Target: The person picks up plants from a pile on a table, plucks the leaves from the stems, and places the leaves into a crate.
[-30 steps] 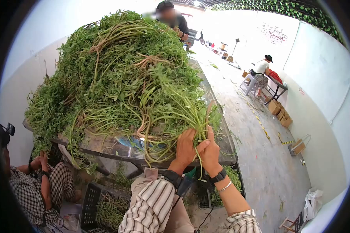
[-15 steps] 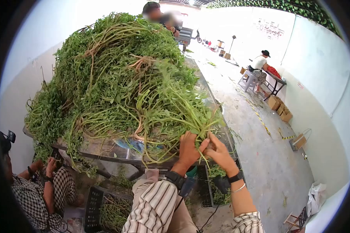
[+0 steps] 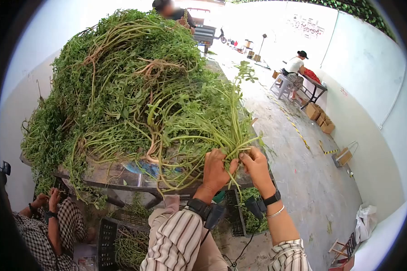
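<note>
A bunch of leafy green stems (image 3: 233, 131) stands fanned out over the near right edge of the table, its lower ends gathered at my hands. My left hand (image 3: 216, 171) is closed around the base of the bunch, thumb toward the right. Beside it, my right hand (image 3: 257, 168) pinches a stem end at the right side of the bunch between thumb and fingers. Behind them rises a large heap of the same plants (image 3: 122, 90), with some pale roots showing among the greens.
The heap lies on a dark-edged table (image 3: 117, 183). Below are black crates (image 3: 107, 239) with cut stems. A co-worker in a checked shirt (image 3: 36, 230) sits at left; another person stands behind the heap. Far right, someone sits by red produce (image 3: 312, 76) and cardboard boxes (image 3: 319, 115).
The view has shifted slightly, sliding the scene left and up. One leafy sprig now stands taller at the bunch's right side. My left hand keeps its grip; my right hand has turned slightly.
</note>
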Available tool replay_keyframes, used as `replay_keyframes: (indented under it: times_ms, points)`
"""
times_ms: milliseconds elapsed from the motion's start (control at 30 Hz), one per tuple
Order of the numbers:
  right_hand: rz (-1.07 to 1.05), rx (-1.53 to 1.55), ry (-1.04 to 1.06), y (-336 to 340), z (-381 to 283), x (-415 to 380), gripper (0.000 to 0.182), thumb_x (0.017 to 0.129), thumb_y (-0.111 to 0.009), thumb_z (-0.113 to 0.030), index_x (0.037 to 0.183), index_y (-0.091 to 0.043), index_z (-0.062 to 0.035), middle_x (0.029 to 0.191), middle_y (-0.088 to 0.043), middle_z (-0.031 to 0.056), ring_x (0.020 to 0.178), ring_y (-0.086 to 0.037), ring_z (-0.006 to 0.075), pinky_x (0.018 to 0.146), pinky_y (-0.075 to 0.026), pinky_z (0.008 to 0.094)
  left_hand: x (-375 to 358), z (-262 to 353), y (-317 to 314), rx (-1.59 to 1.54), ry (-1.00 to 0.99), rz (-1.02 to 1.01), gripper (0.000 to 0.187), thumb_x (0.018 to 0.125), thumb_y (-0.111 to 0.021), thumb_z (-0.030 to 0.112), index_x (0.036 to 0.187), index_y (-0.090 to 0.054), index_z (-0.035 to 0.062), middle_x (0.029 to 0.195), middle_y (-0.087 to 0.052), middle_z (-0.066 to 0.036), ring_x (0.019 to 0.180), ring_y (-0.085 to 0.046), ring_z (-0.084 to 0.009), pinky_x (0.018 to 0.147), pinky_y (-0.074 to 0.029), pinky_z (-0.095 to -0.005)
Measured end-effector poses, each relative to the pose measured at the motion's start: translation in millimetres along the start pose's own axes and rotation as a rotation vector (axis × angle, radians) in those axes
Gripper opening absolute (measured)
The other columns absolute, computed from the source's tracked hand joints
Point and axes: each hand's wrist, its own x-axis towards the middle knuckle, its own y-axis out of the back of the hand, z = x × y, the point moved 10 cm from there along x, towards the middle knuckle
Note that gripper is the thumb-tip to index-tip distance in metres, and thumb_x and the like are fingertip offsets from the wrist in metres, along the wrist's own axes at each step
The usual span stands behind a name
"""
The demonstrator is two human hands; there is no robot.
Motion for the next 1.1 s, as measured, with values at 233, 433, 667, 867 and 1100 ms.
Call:
replay_keyframes:
  times_ms: [233,433,667,867,1100]
  points:
    - [0.010,-0.101,0.050,-3.7,-12.0,0.6,0.011,0.088,-0.058,-0.012,0.087,-0.060,-0.0008,0.064,-0.048,-0.0033,0.053,-0.040,0.0042,0.049,-0.032,0.0226,-2.4,-1.9,3.0,-0.047,0.007,0.015,0.033,0.077,-0.067,0.020,0.107,-0.059,0.0076,0.096,-0.059,-0.013,0.092,-0.049,-0.0339,0.082,-0.037,-0.0446]
    - [0.049,-0.289,0.135,11.1,-17.3,-1.3,0.015,0.085,-0.057,-0.012,0.086,-0.058,0.0031,0.066,-0.051,0.0043,0.058,-0.046,0.0104,0.054,-0.037,0.0276,-4.9,-8.9,-4.5,-0.118,0.023,0.040,0.032,0.079,-0.066,0.020,0.108,-0.059,0.0067,0.096,-0.061,-0.011,0.092,-0.048,-0.0324,0.084,-0.037,-0.0445]
    - [0.103,-0.640,0.106,67.0,-9.0,-30.4,0.021,0.080,-0.060,-0.015,0.087,-0.059,0.0039,0.070,-0.055,0.0145,0.063,-0.051,0.0205,0.061,-0.042,0.0331,-4.8,-4.3,-6.0,0.003,-0.032,0.042,0.030,0.082,-0.064,0.020,0.107,-0.058,0.0059,0.093,-0.064,-0.010,0.091,-0.048,-0.0320,0.085,-0.037,-0.0447]
    - [0.094,-0.857,0.136,81.6,13.8,-38.1,0.024,0.078,-0.061,-0.016,0.090,-0.064,0.0047,0.071,-0.062,0.0157,0.065,-0.060,0.0219,0.062,-0.046,0.0344,-4.8,-1.7,-4.0,0.005,-0.026,0.056,0.029,0.083,-0.063,0.018,0.108,-0.057,0.0054,0.093,-0.063,-0.011,0.091,-0.049,-0.0331,0.085,-0.037,-0.0455]
    - [0.110,-0.989,0.118,57.5,16.5,-26.6,0.024,0.079,-0.061,-0.020,0.090,-0.062,0.0018,0.078,-0.061,0.0206,0.076,-0.060,0.0382,0.067,-0.047,0.0424,-5.7,-3.5,-5.5,0.037,-0.025,0.057,0.027,0.085,-0.062,0.020,0.107,-0.058,0.0059,0.096,-0.060,-0.011,0.091,-0.048,-0.0347,0.085,-0.037,-0.0472]
